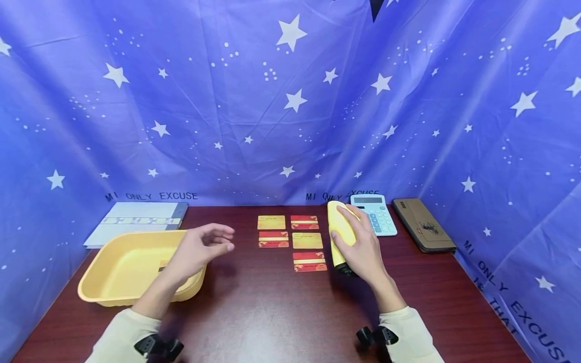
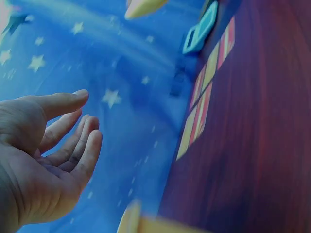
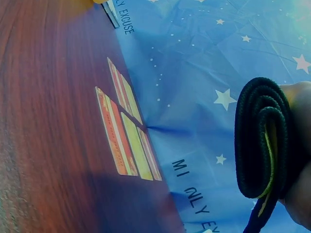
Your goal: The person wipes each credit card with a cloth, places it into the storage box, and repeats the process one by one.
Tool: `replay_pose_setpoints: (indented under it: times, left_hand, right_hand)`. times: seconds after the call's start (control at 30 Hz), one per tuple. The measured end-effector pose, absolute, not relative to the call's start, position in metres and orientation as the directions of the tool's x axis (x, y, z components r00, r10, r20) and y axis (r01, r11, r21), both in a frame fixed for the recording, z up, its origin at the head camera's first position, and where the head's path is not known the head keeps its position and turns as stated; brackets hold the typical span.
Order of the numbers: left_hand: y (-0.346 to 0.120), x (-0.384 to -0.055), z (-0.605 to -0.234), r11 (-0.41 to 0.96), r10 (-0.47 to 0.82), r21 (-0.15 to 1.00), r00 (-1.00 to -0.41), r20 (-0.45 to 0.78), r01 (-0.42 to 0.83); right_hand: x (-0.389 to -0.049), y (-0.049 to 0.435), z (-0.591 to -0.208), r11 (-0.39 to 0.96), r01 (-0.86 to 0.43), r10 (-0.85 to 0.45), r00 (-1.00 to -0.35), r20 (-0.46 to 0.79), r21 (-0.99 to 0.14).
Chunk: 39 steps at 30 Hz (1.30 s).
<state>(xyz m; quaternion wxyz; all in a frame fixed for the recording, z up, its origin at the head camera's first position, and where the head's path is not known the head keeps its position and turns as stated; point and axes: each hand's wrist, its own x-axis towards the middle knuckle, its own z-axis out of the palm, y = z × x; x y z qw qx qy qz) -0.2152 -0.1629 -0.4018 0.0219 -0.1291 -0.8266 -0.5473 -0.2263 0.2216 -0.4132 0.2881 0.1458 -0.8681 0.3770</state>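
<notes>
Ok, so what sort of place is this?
Probably a small curtained-off desk space: a reddish-brown table bearing a calculator, with blue star-print fabric hung around its back and sides.

Reddish-brown table: yellow basin, white flat item, five cards, calculator, brown case.

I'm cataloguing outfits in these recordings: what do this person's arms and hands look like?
The left hand and right hand are bare, without gloves. The plain off-white fabric left sleeve and right sleeve match. Each cuff carries a small, blocky black device; no cables or lettering can be made out.
</notes>
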Motion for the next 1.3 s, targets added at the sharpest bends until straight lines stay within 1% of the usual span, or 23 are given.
replay_pose_setpoints:
  times: [0.13,0.33,0.47,0.8,1.03,1.3]
  left_hand:
    - [-0.129,-0.217,-0.414,0.35,0.241,0.897,-0.951,0.193,0.271]
    - [-0.084,-0.218,-0.438,0.429,0.302,0.859,-0.941,0.154,0.278]
    - [-0.065,-0.223,-0.452,0.44,0.314,0.856,-0.94,0.136,0.271]
    - [-0.038,-0.237,-0.481,0.455,0.321,0.846,-0.938,0.135,0.277]
    - [-0.027,-0.246,-0.491,0.55,0.242,0.789,-0.956,0.165,0.275]
    - [-0.018,-0.248,-0.494,0.652,0.229,0.707,-0.96,0.162,0.274]
  right_hand:
    - [-0.225,0.223,-0.407,0.675,-0.484,-0.037,-0.777,0.629,-0.557]
    - [-0.225,0.225,-0.402,0.677,-0.487,-0.032,-0.768,0.639,-0.551]
    - [-0.225,0.226,-0.401,0.685,-0.471,-0.025,-0.777,0.629,-0.555]
    - [-0.224,0.23,-0.401,0.69,-0.449,-0.011,-0.791,0.612,-0.568]
    - [-0.225,0.232,-0.403,0.692,-0.444,-0.01,-0.794,0.608,-0.569]
    - [-0.227,0.238,-0.406,0.689,-0.436,-0.005,-0.802,0.598,-0.579]
